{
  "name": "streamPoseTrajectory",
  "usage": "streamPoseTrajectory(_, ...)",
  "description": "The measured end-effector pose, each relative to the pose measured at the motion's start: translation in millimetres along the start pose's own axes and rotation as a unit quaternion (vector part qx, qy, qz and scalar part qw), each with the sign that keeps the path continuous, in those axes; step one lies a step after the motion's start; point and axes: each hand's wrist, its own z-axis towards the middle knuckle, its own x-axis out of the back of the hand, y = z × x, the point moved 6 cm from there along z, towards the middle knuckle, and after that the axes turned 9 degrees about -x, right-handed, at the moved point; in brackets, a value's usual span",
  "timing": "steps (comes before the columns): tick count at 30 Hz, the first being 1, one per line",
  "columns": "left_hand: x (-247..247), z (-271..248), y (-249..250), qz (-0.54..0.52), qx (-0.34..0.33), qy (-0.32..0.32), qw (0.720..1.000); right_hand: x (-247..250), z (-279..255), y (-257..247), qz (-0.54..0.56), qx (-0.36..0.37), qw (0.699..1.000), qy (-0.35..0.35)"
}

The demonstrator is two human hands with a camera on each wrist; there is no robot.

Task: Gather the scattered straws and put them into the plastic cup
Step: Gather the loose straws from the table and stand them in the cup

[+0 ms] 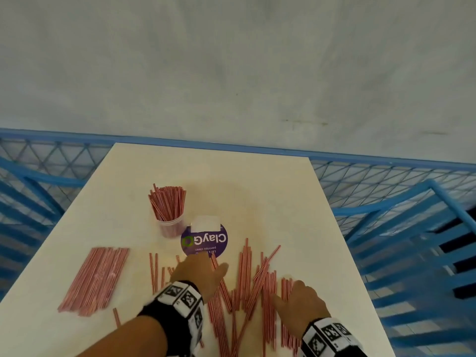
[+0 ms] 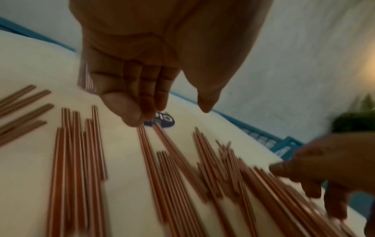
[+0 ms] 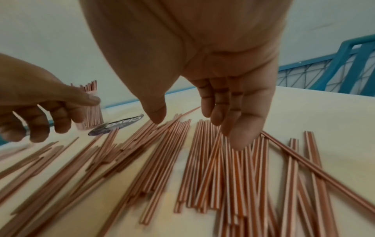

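Observation:
Several red-and-white striped straws lie scattered on the near half of the cream table. A clear plastic cup at mid-left stands upright and holds many straws. My left hand hovers over the left part of the scatter, near the purple lid. Its fingers hang relaxed, the thumb is apart, and it holds nothing. My right hand is low over the right part of the scatter. Its fingers are loosely extended down at the straws and grip none.
A round purple "ClayGo" lid with a white tag lies just right of the cup. A neat flat bundle of straws lies at the near left. Blue metal mesh railing surrounds the table; a grey wall is beyond.

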Motion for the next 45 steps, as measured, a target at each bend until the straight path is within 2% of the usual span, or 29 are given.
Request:
streamPoseTrajectory(3, -33, -4, 8, 0.02, 0.034, -0.061, 0.997, -5, 3, 0, 0.012, -0.013, 1.0, -0.002)
streamPoseTrajectory(5, -50, -3, 12, 0.034, 0.061, -0.07, 0.995, -10, 7, -4, 0.016, -0.002, 1.0, 0.001)
streamPoseTrajectory(7, -58, 0, 17, 0.054, 0.083, -0.055, 0.994, -18, 11, -10, 0.004, 0.017, 1.0, 0.011)
streamPoseTrajectory(10, -60, 8, 28, 0.09, 0.082, -0.029, 0.992, -22, 14, -16, -0.018, 0.041, 0.999, 0.011)
streamPoseTrajectory(14, -64, 18, 37, 0.078, 0.082, -0.036, 0.993, -24, 18, -20, 0.023, 0.079, 0.996, 0.023)
streamPoseTrajectory(19, -67, 29, 38, 0.008, 0.12, -0.03, 0.992, -27, 26, -20, 0.034, 0.067, 0.997, -0.004)
streamPoseTrajectory(28, -72, 37, 27, 0.026, 0.154, -0.025, 0.987, -22, 34, -17, 0.097, 0.059, 0.992, -0.059)
streamPoseTrajectory(32, -75, 35, 28, 0.019, 0.162, -0.006, 0.987, -13, 29, -15, 0.135, 0.062, 0.988, -0.043)
streamPoseTrajectory(36, -71, 32, 23, -0.053, 0.19, 0.023, 0.98, -7, 27, -10, 0.147, 0.069, 0.987, -0.005)
streamPoseTrajectory(41, -50, 28, 22, -0.117, 0.165, 0.032, 0.979, -3, 22, -7, 0.223, 0.082, 0.971, 0.021)
streamPoseTrajectory(45, -23, 21, 26, -0.149, 0.099, 0.058, 0.982, 7, 18, -6, 0.308, 0.091, 0.947, 0.022)
